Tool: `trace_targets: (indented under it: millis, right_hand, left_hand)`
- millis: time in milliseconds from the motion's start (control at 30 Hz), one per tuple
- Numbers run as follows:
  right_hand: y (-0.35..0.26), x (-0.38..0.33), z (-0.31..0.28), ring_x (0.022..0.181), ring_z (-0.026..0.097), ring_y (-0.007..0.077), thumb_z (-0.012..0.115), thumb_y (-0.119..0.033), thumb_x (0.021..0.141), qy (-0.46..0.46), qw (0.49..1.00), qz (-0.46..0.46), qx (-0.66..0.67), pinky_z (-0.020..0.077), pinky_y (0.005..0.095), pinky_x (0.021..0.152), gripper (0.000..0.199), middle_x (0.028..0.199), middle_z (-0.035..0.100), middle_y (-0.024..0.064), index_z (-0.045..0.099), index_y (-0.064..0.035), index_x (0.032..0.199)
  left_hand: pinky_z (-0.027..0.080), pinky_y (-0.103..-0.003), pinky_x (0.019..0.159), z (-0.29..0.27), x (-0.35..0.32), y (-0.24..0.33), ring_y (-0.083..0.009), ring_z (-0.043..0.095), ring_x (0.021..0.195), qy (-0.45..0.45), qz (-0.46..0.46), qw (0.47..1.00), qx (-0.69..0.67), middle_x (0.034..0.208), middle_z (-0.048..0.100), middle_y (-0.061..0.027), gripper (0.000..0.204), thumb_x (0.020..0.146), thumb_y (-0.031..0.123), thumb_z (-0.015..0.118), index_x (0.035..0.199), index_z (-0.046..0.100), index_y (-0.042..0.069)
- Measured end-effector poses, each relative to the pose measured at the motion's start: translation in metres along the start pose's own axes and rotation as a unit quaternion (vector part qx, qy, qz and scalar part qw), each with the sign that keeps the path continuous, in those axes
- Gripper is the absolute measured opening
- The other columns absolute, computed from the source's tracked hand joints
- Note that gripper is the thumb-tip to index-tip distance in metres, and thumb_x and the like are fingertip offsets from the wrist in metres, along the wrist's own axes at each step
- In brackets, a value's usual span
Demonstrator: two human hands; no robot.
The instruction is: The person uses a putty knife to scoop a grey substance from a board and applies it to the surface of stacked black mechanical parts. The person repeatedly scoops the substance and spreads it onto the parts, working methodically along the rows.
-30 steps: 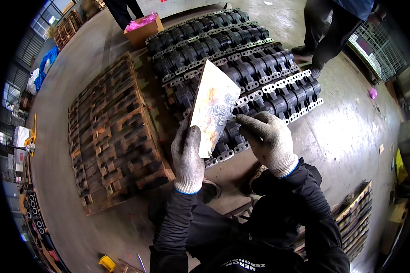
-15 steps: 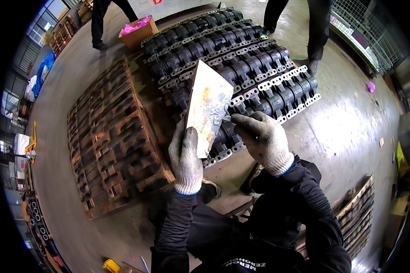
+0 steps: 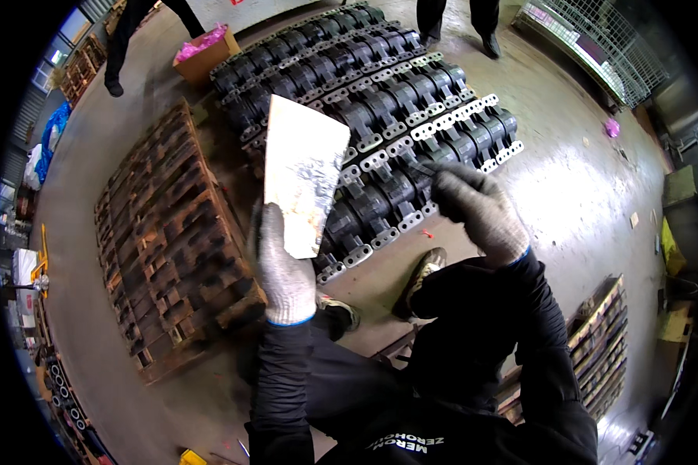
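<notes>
My gloved left hand [image 3: 281,267] grips the lower end of a flat, off-white board [image 3: 293,186] with grey and brownish smears across its face. The board stands tilted up in front of the rows of parts. Apart from it, to the right, my gloved right hand [image 3: 481,205] is closed, fingers pinched. A thin dark sliver sticks out leftward from those fingertips, too small to name. Below and beyond both hands lie rows of black ribbed rollers [image 3: 376,205] with drilled metal end plates.
A stained wooden pallet [image 3: 159,248] lies on the left. Behind it stands a cardboard box [image 3: 209,60] with pink plastic. Two other people's legs [image 3: 124,43] [image 3: 485,23] show at the far side. A wire cage [image 3: 597,46] is far right; a slatted pallet [image 3: 601,349] lies near right.
My right hand has drawn away from the board's face, to the right and slightly up. The board and left hand have shifted left in view. The person at the far right has stepped left.
</notes>
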State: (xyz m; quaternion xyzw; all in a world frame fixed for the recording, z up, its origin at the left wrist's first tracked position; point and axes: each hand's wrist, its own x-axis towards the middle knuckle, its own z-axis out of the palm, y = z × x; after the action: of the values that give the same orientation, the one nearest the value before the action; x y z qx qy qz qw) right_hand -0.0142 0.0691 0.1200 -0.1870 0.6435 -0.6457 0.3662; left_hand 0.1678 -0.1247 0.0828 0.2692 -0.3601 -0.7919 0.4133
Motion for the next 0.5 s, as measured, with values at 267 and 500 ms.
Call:
trace_targets:
  millis: [267, 500]
  right_hand:
    - [0.087, 0.019, -0.095, 0.075, 0.055, 0.0053, 0.066, -0.025, 0.1, 0.186, 0.975, -0.003, -0.122, 0.0443, 0.0208, 0.066, 0.032, 0.089, 0.067, -0.0039, 0.072, -0.0059, 0.126]
    - [0.193, 0.076, -0.11, 0.096, 0.068, 0.0118, 0.071, -0.012, 0.096, 0.232, 0.96, -0.022, -0.156, 0.0528, 0.0264, 0.087, 0.028, 0.107, 0.076, 0.0087, 0.072, 0.0009, 0.12]
  left_hand:
    - [0.045, -0.04, 0.11, 0.011, 0.008, -0.001, -0.0256, 0.059, 0.128, 0.033, -0.014, 0.996, -0.077, 0.141, 0.06, -0.0117, 0.049, 0.105, 0.028, 0.056, 0.144, 0.052, -0.001]
    - [0.047, -0.047, 0.108, 0.02, 0.024, -0.007, -0.0302, 0.06, 0.125, 0.096, -0.004, 0.993, -0.064, 0.139, 0.061, -0.0151, 0.05, 0.106, 0.03, 0.053, 0.143, 0.051, -0.002]
